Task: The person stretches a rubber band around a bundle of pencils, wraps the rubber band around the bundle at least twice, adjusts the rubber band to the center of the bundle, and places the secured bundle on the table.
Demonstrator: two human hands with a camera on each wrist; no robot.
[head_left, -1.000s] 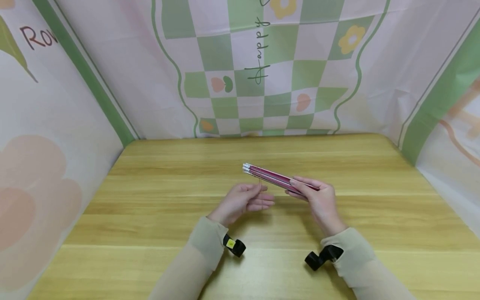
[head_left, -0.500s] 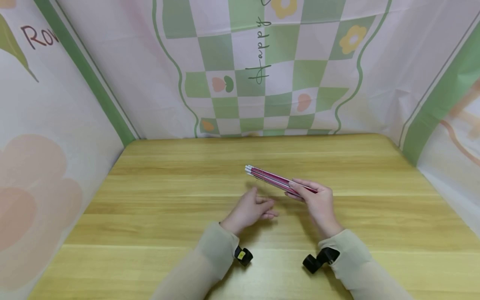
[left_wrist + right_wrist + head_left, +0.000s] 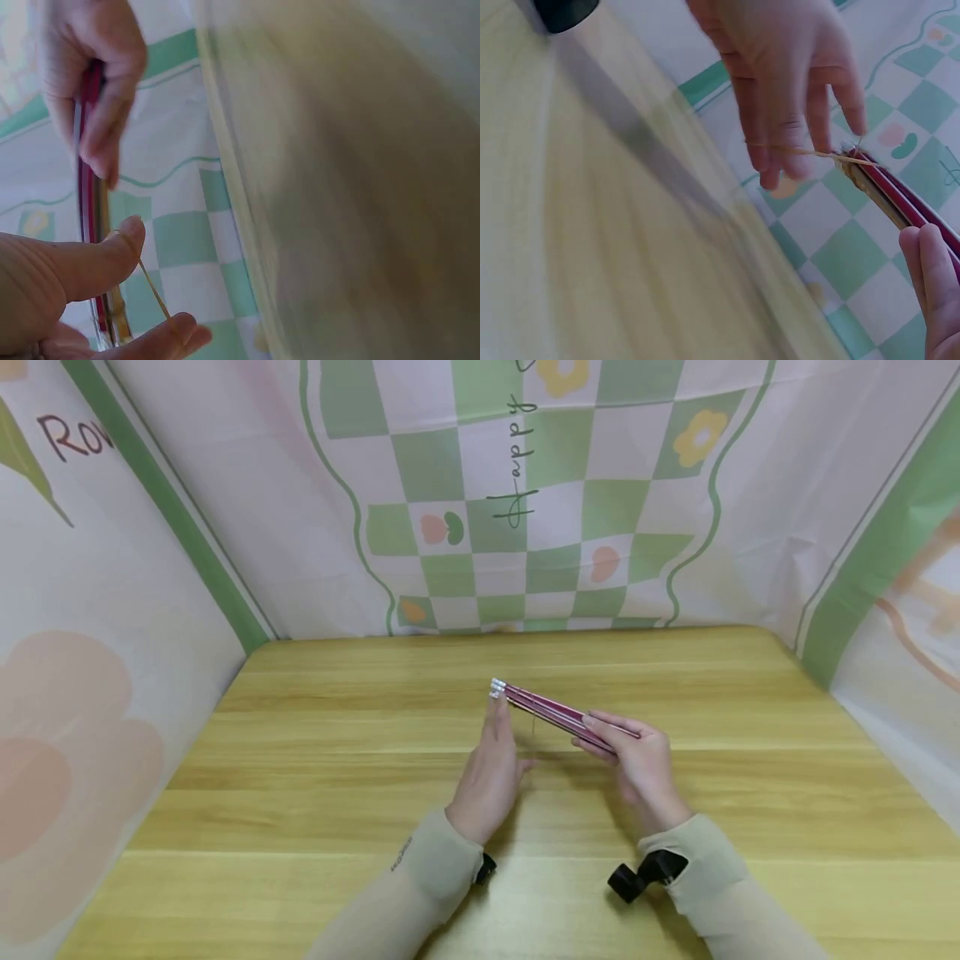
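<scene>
My right hand (image 3: 643, 767) grips a bundle of dark red striped pencils (image 3: 551, 714) around its lower part, tilted with the white eraser ends up and to the left. Beside those ends is my left hand (image 3: 486, 781), fingers straight and thumb spread apart. A thin tan rubber band (image 3: 155, 289) is stretched between the left thumb and fingers in the left wrist view. From the right wrist view, the band (image 3: 810, 152) runs from the left fingers to the pencils near their eraser ends, where more tan loops (image 3: 851, 176) wrap the bundle.
The wooden table (image 3: 300, 760) lies under both hands. Printed cloth walls (image 3: 187, 710) stand along its back and sides. A black wrist camera (image 3: 647, 875) sits at the right cuff, another (image 3: 486, 868) at the left.
The left hand first pulls the band beside the pencils, then turns over below them. Now its fingers extend up by the eraser ends. The right hand keeps its hold, nearly still.
</scene>
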